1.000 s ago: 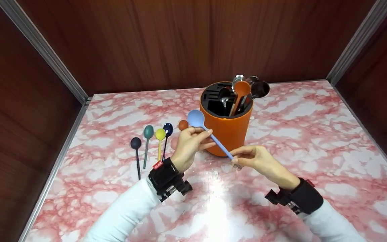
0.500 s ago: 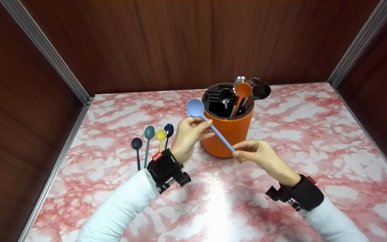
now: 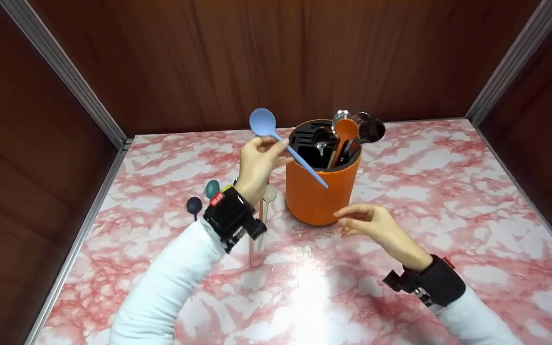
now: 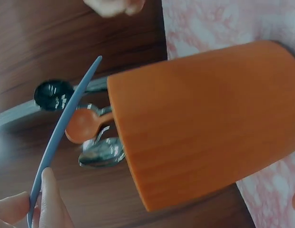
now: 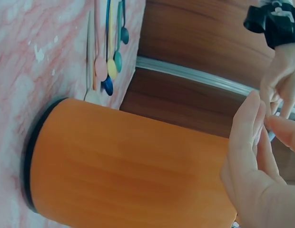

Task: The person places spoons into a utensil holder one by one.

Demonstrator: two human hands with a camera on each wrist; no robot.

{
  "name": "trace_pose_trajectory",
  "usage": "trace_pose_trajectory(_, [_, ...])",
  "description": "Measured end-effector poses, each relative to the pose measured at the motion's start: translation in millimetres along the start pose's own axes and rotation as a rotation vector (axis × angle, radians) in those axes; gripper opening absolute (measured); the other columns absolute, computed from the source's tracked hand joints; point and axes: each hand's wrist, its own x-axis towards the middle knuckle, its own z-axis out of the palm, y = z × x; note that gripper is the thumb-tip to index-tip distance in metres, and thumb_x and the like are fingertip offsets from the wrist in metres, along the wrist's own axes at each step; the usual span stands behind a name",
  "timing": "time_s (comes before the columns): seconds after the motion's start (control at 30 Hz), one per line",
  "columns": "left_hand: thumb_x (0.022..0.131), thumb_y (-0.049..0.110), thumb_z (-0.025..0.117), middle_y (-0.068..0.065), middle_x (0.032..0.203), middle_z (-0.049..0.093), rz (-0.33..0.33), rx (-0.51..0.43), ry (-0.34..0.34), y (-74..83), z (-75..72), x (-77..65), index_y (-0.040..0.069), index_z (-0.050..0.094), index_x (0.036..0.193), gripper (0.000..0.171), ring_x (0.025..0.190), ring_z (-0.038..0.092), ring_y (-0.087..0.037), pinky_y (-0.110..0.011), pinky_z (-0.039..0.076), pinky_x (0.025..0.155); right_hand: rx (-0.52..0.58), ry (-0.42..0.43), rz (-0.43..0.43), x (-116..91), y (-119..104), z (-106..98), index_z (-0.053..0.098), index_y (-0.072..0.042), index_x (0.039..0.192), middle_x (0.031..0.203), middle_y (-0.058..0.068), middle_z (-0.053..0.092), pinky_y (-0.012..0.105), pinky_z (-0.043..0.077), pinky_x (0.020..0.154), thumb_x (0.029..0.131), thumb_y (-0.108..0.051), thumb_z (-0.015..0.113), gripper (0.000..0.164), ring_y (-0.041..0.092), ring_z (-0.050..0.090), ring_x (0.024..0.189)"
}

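My left hand (image 3: 257,165) pinches a light blue spoon (image 3: 262,122) at the neck, just below its bowl. The spoon is tilted, bowl up to the left, and its handle tip overlaps the front rim of the orange utensil holder (image 3: 319,201) in the head view. In the left wrist view the blue spoon (image 4: 62,123) appears edge-on, between thumb and fingers. My right hand (image 3: 369,225) holds nothing; thumb and fingers are apart, near the holder's lower right side. An orange spoon (image 3: 345,128) and several dark or shiny spoons stand in the holder's slotted black top.
Left of the holder, several spoons lie on the pink marbled table: black (image 3: 194,205), green (image 3: 212,188), pink (image 5: 101,69), yellow (image 5: 112,69), dark blue (image 5: 107,85) and pale (image 3: 270,193). My left forearm covers some of them. Brown wood-grain panels (image 3: 237,62) enclose the table.
My right hand has let go of the handle end and stays low. My left hand has lifted the blue spoon up and slightly left, bringing its handle tip up toward the holder's rim.
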Motion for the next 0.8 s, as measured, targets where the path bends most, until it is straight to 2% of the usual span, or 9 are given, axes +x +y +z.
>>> trace_pose_trajectory(0.1, [0.085, -0.003, 0.061, -0.008, 0.078, 0.057, 0.027, 0.003, 0.015, 5.7, 3.0, 5.4, -0.005, 0.054, 0.093, 0.011, 0.059, 0.061, -0.01, -0.025, 0.06, 0.062, 0.003, -0.006, -0.001, -2.7, 3.9, -2.6, 0.057, 0.005, 0.117, 0.101, -0.004, 0.066, 0.028, 0.056, 0.082, 0.089, -0.023, 0.061, 0.04, 0.013, 0.065, 0.083])
trace_pose_trajectory(0.23, [0.085, -0.002, 0.061, -0.01, 0.083, 0.058, 0.063, 0.009, 0.022, 12.6, 6.9, 11.4, -0.006, 0.054, 0.093, 0.012, 0.063, 0.061, -0.01, -0.029, 0.06, 0.067, 0.027, -0.004, 0.005, -5.7, 9.5, -5.4, 0.057, 0.005, 0.116, 0.098, -0.003, 0.066, 0.027, 0.057, 0.082, 0.089, -0.022, 0.061, 0.038, 0.012, 0.065, 0.082])
trace_pose_trajectory(0.43, [0.084, -0.001, 0.063, -0.006, 0.08, 0.056, 0.121, 0.035, 0.045, 21.3, 11.2, 17.5, -0.006, 0.056, 0.093, 0.013, 0.064, 0.06, -0.009, -0.028, 0.06, 0.066, 0.074, -0.039, -0.012, -11.9, 20.5, -8.5, 0.062, -0.005, 0.112, 0.095, -0.006, 0.066, 0.027, 0.058, 0.08, 0.09, -0.017, 0.06, 0.026, 0.011, 0.066, 0.081])
trace_pose_trajectory(0.53, [0.083, 0.0, 0.065, -0.005, 0.078, 0.056, 0.172, 0.105, 0.073, 22.8, 12.1, 21.3, -0.006, 0.058, 0.093, 0.014, 0.065, 0.059, -0.009, -0.024, 0.059, 0.065, 0.085, -0.051, -0.003, -14.9, 25.9, -10.4, 0.062, -0.005, 0.112, 0.094, -0.007, 0.067, 0.027, 0.058, 0.079, 0.09, -0.017, 0.06, 0.026, 0.01, 0.066, 0.08])
trace_pose_trajectory(0.67, [0.082, 0.003, 0.067, -0.004, 0.076, 0.059, 0.247, 0.232, 0.119, 20.8, 11.9, 26.7, -0.006, 0.061, 0.091, 0.014, 0.068, 0.057, -0.009, -0.019, 0.056, 0.066, 0.09, -0.035, 0.025, -17.1, 31.0, -11.9, 0.054, 0.008, 0.119, 0.093, -0.004, 0.066, 0.028, 0.058, 0.079, 0.089, -0.018, 0.061, 0.04, 0.01, 0.065, 0.081])
trace_pose_trajectory(0.8, [0.08, 0.003, 0.068, -0.007, 0.078, 0.061, 0.304, 0.312, 0.134, 15.5, 12.1, 30.0, -0.005, 0.062, 0.09, 0.014, 0.066, 0.056, -0.009, -0.015, 0.053, 0.064, 0.085, -0.022, 0.045, -18.6, 34.2, -12.1, 0.05, 0.011, 0.121, 0.095, -0.001, 0.065, 0.028, 0.058, 0.08, 0.09, -0.02, 0.06, 0.046, 0.01, 0.064, 0.083])
